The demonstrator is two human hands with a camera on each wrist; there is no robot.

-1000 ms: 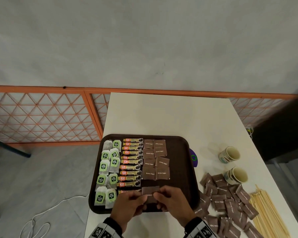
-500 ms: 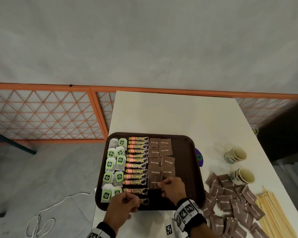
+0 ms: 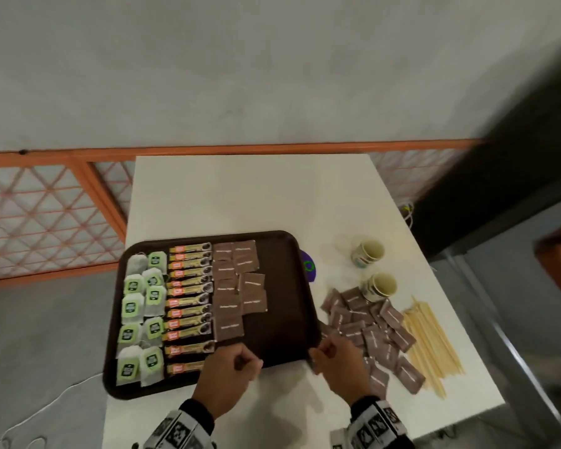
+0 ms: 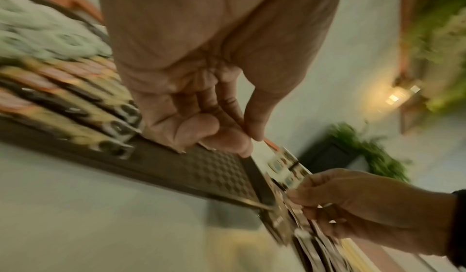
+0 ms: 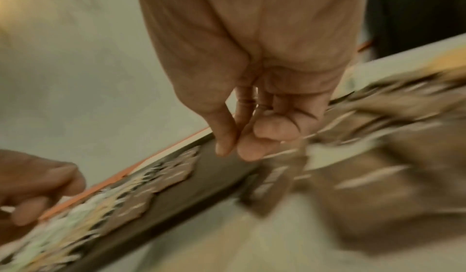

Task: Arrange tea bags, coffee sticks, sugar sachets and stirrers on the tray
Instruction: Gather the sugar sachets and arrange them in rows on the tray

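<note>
On the brown tray (image 3: 282, 306) lie green tea bags (image 3: 140, 306) at the left, a column of coffee sticks (image 3: 188, 299) beside them, then brown sugar sachets (image 3: 237, 286). My left hand (image 3: 250, 361) hovers over the tray's front edge. Its fingers are curled round a brown sugar sachet (image 4: 174, 146), of which only an edge shows. My right hand (image 3: 318, 351) is at the tray's front right corner, beside the loose sachet pile (image 3: 370, 335). Its fingers are curled, thumb against forefinger (image 5: 234, 150), with nothing seen between them. Wooden stirrers (image 3: 431, 345) lie on the table further right.
Two paper cups (image 3: 368, 252) (image 3: 378, 286) stand behind the sachet pile. A purple disc (image 3: 308, 265) peeks from under the tray's right rim. The white table (image 3: 256, 196) ends just right of the stirrers. An orange lattice fence (image 3: 46, 215) runs behind.
My right hand has left the sugar column, where a sachet now lies, and moved right to the tray's corner by the loose pile. My left hand stays at the tray's front, fingers still curled.
</note>
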